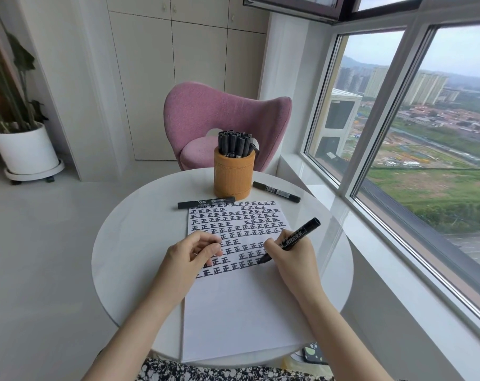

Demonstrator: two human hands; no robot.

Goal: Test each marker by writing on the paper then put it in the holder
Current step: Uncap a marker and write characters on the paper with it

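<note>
While curled left fingers [205, 243] rest on the paper [241, 312], right fingers [271, 247] pinch the marker [302, 231].

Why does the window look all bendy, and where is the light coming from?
Head view: the wide-angle lens curves the window frame near the edge; daylight enters through it from the right, leaving a soft sheen on the table; the paper looks sharp.

The paper [241, 312] is white, its upper part filled with rows of bold black characters. The round table [128, 243] is white too. The holder [233, 174] is orange-tan with stitched bands. The standing markers [234, 143], the marker at the paper's top edge [205, 202], the marker right of the holder [276, 191] and the tilted marker [299, 235] are black with white print. The chair [225, 114] is dusty pink, the plant pot [24, 149] white, and the garment [205, 372] has a black-and-white blotchy print.
</note>
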